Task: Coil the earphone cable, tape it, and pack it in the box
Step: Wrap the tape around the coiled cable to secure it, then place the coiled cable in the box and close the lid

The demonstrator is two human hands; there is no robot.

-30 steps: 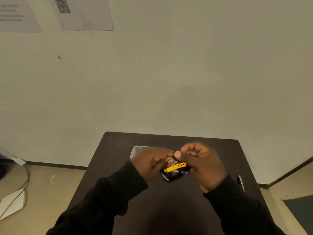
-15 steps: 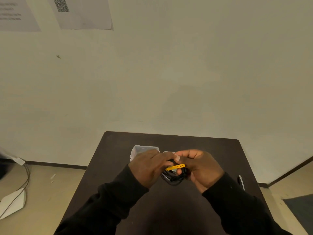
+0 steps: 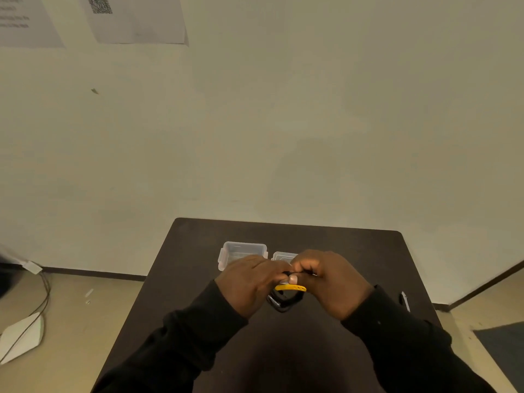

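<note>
Plain pale wall behind, dark worktop (image 3: 198,279) below; both hands are held just above it, knuckles almost touching.

Left hand (image 3: 249,282) is curled, thumb and forefinger pinched on the top of the coiled earphone cable (image 3: 283,300). Right hand (image 3: 331,282) is closed too, fingertips pressed onto the same spot; what exactly is gripped there is hidden.

Cable coil hangs directly under and between the two hands, clear of the worktop as far as can be told. Yellow tie strip (image 3: 290,288) lies across the coil's top, just below the left thumb, its free end pointing at the right hand.

Risks, as judged:
- coil held only at one point, so loops can spring apart if either pinch is relaxed
- strip not visibly closed, so it can slide off sideways
- view blocked by the hands, so fastening is done by feel

Clear box (image 3: 242,252) sits open just beyond the left hand; a second clear piece (image 3: 283,255), probably the lid, is beside it.
</note>
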